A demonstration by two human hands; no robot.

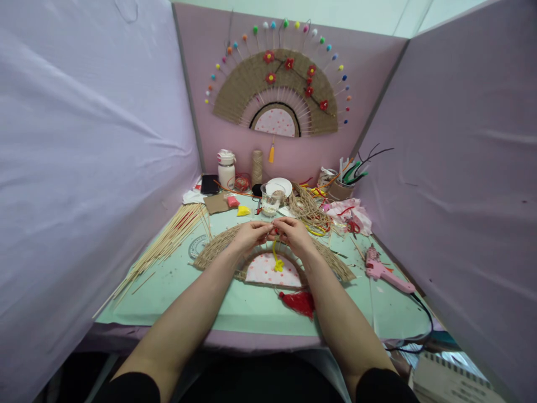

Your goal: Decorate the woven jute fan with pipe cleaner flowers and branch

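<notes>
Over the middle of the twine-wrapped fan [220, 246], my left hand [252, 235] and my right hand [292, 234] meet at the fingertips. Both are closed in a pinch on a small red piece [276, 229], mostly hidden by the fingers; its exact kind does not show. Just below them, a yellow flower with a fuzzy stem [278, 265] lies over the fan's white, pink-dotted half-round centre [260, 271]. A red tassel [298, 303] rests at the fan's lower edge, near my right forearm.
Thin bamboo sticks [168, 240] spread on the left. A pink glue gun [386, 272] with a black cord lies at right. Behind are a clear cup [271, 204], a heap of twine [308, 207], red scissors [353, 226] and a white bottle [226, 169]. A finished fan [239, 84] hangs on the back panel.
</notes>
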